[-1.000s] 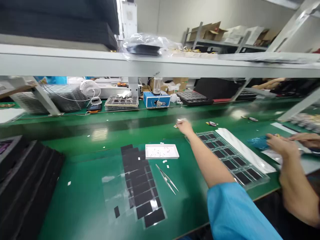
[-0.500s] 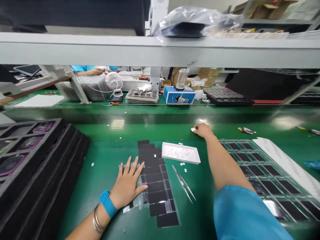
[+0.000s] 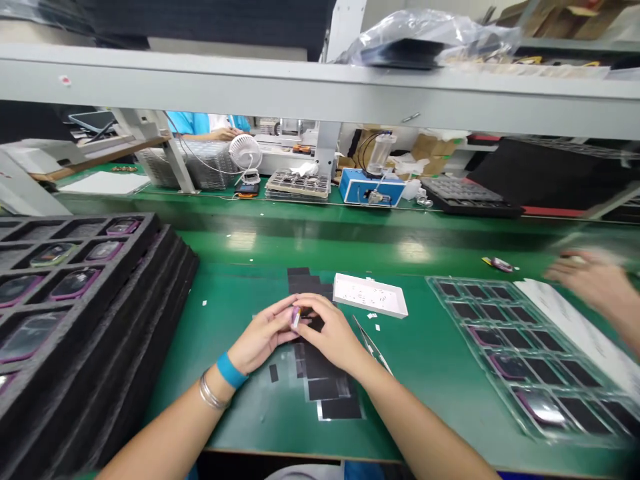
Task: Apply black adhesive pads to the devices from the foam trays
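Both my hands meet over the strip of black rectangular pads (image 3: 320,373) on the green bench. My left hand (image 3: 263,337), with a blue wristband and bangles, and my right hand (image 3: 333,333) pinch a small purple-edged part (image 3: 295,317) between their fingertips. Metal tweezers (image 3: 373,347) lie just right of my right hand. A shallow white tray (image 3: 370,295) holding tiny white bits sits beyond my hands.
Stacked black foam trays (image 3: 75,293) with purple-rimmed parts fill the left. A clear tray (image 3: 520,347) of dark pads lies right, with white sheet (image 3: 575,327) beside it. A co-worker's blurred hand (image 3: 590,280) reaches in at far right. A blue box (image 3: 373,187) and fan (image 3: 245,153) stand behind.
My right hand came back from the far side of the bench to meet my left hand, which lifted off the black pads. Both now pinch a small part. The view shifted left.
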### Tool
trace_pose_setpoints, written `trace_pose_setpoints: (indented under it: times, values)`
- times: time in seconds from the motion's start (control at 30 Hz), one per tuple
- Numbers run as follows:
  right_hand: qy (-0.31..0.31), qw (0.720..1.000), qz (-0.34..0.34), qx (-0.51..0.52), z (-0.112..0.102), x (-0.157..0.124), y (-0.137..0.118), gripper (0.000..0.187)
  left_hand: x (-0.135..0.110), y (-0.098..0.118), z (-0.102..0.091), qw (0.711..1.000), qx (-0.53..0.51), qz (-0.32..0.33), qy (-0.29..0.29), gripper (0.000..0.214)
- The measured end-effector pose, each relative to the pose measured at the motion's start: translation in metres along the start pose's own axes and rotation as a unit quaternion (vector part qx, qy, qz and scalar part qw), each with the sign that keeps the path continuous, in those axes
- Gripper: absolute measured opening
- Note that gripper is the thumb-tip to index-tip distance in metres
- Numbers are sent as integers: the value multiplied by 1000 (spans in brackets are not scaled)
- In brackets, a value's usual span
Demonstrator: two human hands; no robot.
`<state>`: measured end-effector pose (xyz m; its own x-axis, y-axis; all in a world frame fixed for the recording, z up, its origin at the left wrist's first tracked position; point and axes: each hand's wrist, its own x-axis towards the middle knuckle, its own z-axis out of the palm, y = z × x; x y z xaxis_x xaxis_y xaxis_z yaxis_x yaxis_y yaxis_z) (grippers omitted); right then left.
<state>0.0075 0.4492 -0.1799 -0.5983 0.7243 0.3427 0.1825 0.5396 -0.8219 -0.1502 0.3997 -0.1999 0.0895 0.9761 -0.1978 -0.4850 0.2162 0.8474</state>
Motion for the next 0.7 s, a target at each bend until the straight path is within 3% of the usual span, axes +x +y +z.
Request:
trace_pose_setpoints:
  times: [0.07,0.17,0.23,0.33,0.5,0.7]
  values:
    - [50,998,-30,-36,8,-7,5,28,0,0,-4,999,-30,-12,19,45]
    - [98,990,-92,-52,10,-12,12,24,-2,3,-8,999,-31,-22,-31,39]
    - [99,988,-105,-47,10,-12,14,19,-4,4,-9,996,-16,-46,-76,36]
    - [81,994,-67,-23,10,-11,16,19,-6,4,-9,992,-4,-72,-103,35]
    - [113,993,-29,17,6,-12,19,12,-4,5,-12,996,-40,-45,-71,31]
    - [79,993,-84,3,-3,-15,11,11,-4,10,-13,993,-97,1,-60,41]
